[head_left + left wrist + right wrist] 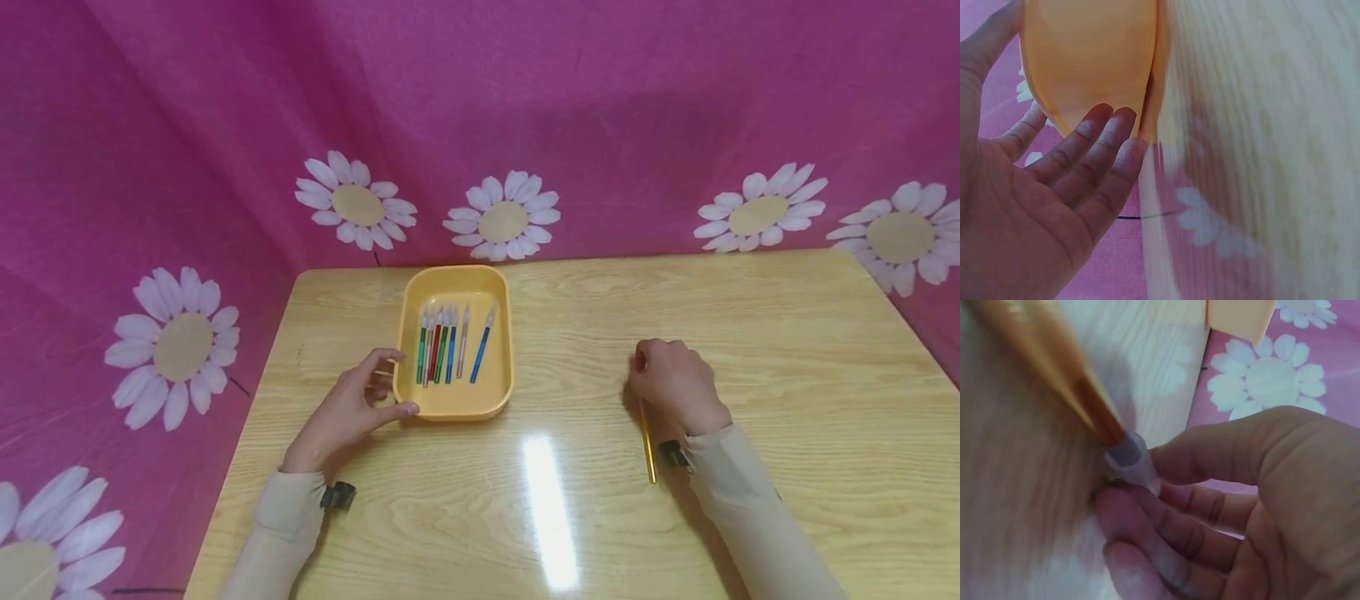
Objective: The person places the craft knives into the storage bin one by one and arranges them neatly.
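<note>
A yellow-orange plastic tray (491, 404) stands left of centre on the table. Several slim pen-shaped tools (442, 354) lie side by side in it, with green, red, blue and pink metallic barrels and clear pointed caps. My left hand (348, 408) rests against the tray's left side, thumb and forefinger apart at the rim, the other fingers fairly straight. Farther right, my right hand (675, 383) pinches a gold pen-shaped tool (648, 446) low over the table. In the right wrist view, thumb and fingers hold its clear cap (1135, 469); the cap's tip is hidden.
The wooden table (570, 333) has a bright light reflection (551, 517) near its front middle. A magenta cloth (600, 125) with white flowers hangs behind the table and along its left side. Each wrist carries a small dark device (339, 496).
</note>
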A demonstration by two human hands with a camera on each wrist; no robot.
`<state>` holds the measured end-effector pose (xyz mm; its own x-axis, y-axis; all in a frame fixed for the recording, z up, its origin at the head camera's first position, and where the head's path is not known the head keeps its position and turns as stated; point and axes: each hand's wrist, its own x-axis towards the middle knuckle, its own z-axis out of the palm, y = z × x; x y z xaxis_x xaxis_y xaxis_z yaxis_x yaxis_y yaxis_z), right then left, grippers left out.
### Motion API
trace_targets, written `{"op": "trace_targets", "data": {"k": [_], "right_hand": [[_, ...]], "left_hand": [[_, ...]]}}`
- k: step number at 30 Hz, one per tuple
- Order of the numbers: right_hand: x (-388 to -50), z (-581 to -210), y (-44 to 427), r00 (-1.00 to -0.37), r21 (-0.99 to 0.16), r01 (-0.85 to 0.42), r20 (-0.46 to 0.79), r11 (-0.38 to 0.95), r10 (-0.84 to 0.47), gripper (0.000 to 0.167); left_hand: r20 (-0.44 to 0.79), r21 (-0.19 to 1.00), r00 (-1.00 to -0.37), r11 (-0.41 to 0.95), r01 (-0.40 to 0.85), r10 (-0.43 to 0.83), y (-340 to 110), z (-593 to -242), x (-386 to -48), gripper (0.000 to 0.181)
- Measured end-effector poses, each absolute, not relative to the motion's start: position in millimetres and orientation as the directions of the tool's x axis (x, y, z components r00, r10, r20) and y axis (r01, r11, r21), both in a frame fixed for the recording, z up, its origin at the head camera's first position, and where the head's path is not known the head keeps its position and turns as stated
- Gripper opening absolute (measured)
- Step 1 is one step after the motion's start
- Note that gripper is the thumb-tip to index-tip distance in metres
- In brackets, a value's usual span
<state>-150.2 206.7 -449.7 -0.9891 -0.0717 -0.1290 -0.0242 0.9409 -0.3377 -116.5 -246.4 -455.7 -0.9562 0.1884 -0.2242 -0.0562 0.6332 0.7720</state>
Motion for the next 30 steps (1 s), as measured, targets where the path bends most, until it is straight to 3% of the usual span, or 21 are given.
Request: {"op": "trace_targets", "data": {"k": [6,17,21,26,30], "right_hand": [[-165.7,-451.6,207.3,-0.992,-0.401,0.006,-0.115,0.916,-0.044,0.013],[-131.6,-448.7,205.7,-0.990,-0.415,0.053,-0.143,0.908,-0.008,0.043],[-120.4,-447.7,205.2,-0.983,-0.420,0.064,-0.181,0.905,-0.015,0.036],[-114.9,-448.9,206.4,-0.983,-0.423,0.048,-0.182,0.905,-0.033,0.016],[-115.6,-450.6,207.3,-0.984,-0.429,0.058,-0.180,0.901,-0.022,0.011]], "left_hand": [[-0.232,0.770,-0.956,0.634,-0.067,0.181,-246.5,-453.9,-115.8,0.075],[-0.215,0.773,-0.957,0.632,-0.047,0.193,-246.4,-453.7,-115.3,0.077],[-0.230,0.768,-0.956,0.637,-0.063,0.183,-246.6,-454.0,-115.0,0.077],[-0.225,0.763,-0.955,0.645,-0.049,0.194,-245.9,-454.3,-116.2,0.075],[-0.212,0.763,-0.956,0.646,-0.031,0.205,-245.5,-454.6,-116.7,0.074]]}}
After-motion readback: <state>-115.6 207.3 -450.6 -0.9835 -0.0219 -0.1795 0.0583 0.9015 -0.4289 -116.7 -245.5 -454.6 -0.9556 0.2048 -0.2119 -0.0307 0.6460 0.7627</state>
